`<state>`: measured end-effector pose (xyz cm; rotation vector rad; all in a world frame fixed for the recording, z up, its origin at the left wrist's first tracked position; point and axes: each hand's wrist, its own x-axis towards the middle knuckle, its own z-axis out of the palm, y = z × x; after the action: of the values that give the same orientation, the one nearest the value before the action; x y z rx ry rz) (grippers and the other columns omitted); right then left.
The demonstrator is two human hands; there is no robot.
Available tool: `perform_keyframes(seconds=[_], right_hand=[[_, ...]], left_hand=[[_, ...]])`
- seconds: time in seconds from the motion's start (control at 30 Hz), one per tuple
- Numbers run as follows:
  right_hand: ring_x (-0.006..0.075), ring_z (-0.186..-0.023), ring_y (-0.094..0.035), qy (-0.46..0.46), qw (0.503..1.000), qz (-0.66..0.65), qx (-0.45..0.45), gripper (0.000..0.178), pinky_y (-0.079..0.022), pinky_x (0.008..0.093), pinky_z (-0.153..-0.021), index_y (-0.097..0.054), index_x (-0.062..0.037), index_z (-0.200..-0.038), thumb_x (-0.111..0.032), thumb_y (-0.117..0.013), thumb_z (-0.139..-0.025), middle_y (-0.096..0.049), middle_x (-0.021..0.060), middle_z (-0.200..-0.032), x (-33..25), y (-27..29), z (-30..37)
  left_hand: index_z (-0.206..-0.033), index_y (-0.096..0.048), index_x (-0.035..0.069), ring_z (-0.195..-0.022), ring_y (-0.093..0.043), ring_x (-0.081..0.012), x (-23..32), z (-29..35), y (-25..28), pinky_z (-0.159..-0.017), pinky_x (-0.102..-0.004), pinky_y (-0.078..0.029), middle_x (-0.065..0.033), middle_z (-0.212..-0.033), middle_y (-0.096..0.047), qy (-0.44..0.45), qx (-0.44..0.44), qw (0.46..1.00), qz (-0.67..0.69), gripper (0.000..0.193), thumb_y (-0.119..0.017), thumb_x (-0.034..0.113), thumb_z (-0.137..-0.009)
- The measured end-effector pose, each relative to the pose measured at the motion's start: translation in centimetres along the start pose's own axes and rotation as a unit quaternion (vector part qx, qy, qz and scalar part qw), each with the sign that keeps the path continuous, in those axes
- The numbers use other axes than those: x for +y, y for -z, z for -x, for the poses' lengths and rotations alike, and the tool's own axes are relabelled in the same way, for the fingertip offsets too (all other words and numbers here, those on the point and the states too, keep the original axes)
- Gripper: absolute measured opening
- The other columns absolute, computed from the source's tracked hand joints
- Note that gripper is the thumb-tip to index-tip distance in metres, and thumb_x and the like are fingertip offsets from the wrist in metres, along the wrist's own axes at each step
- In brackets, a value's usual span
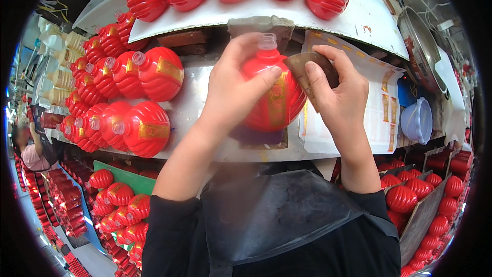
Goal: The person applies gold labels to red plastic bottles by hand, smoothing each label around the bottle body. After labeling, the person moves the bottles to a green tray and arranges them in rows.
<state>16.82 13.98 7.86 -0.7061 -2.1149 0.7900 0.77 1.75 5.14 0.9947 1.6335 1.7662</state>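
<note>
Now left hand [233,84] grip clamped on red bottle [274,100]; right hand [335,90] pinches brown pad [307,66] against it.

Head view: we looked steeply down from above, close over our left hand [233,90] and right hand [335,92].
Facing: forward across the workbench [200,102].
Rim: fisheye-bent.

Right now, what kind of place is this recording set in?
Probably a small workshop where bottles get labelled. The left hand holds a red ribbed bottle, rows of labelled red bottles lie on the bench, and a label sheet lies beside the right hand.
</note>
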Motion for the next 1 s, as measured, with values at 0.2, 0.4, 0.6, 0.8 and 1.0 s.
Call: perform_keyframes(seconds=[0.2, 0.4, 0.6, 0.8, 1.0], right_hand=[[0.031, -0.094, -0.075, 0.307, 0.951, -0.021, -0.037, 0.033, -0.061, 0.0384, -0.08, -0.07, -0.0009, -0.1, 0.015, -0.074, -0.071, -0.076, 0.0156, -0.105, 0.9, -1.5, 1.3], [0.0254, -0.088, -0.074, 0.328, 0.936, -0.064, -0.109, 0.025, -0.06, 0.0366, -0.078, -0.072, -0.0047, -0.101, 0.001, -0.075, -0.078, -0.074, 0.0125, -0.099, -1.1, -1.7, 2.7], [0.0223, -0.084, -0.076, 0.083, 0.995, -0.062, 0.005, 0.03, -0.059, 0.0314, -0.075, -0.067, -0.0015, -0.118, 0.001, -0.074, -0.089, -0.075, 0.015, -0.095, -2.0, 0.0, 0.7], [0.0248, -0.088, -0.077, -0.035, 0.999, 0.019, 0.018, 0.028, -0.058, 0.0325, -0.077, -0.068, -0.0012, -0.117, -0.012, -0.071, -0.092, -0.076, 0.0183, -0.097, 1.1, 4.4, 2.2], [0.0165, -0.108, -0.066, -0.257, 0.893, -0.368, 0.04, 0.03, -0.053, 0.0308, -0.093, -0.066, -0.0003, -0.125, -0.01, -0.062, -0.097, -0.07, 0.008, -0.122, 7.3, 9.0, 6.0]], left_hand=[[-0.142, -0.052, -0.003, -0.11, -0.063, -0.0129, 0.3, -2.0, 0.8, -0.099, -0.0289, -0.052, -0.0091, -0.122, -0.066, 0.084, -0.006, 0.993, 0.081, 0.047, -0.068, 0.01, -0.1], [-0.126, -0.062, -0.002, -0.107, -0.065, -0.0118, 0.8, -2.3, 1.0, -0.097, -0.0282, -0.053, -0.0079, -0.12, -0.068, 0.121, 0.014, 0.987, 0.101, 0.028, -0.067, 0.012, -0.102], [-0.124, -0.061, -0.003, -0.109, -0.066, -0.0147, 1.8, -0.3, -0.1, -0.1, -0.03, -0.051, -0.0106, -0.12, -0.07, 0.074, 0.012, 0.997, 0.024, 0.028, -0.067, 0.008, -0.1], [-0.115, -0.065, -0.001, -0.106, -0.065, -0.0138, 4.7, 0.9, -2.5, -0.1, -0.0311, -0.05, -0.0086, -0.111, -0.072, 0.009, -0.032, 0.992, -0.118, 0.022, -0.069, 0.002, -0.094], [-0.112, -0.067, 0.001, -0.096, -0.063, -0.0102, 6.9, -5.6, -9.1, -0.09, -0.0274, -0.051, -0.004, -0.105, -0.071, -0.148, -0.036, 0.986, -0.072, 0.018, -0.071, 0.006, -0.096]])
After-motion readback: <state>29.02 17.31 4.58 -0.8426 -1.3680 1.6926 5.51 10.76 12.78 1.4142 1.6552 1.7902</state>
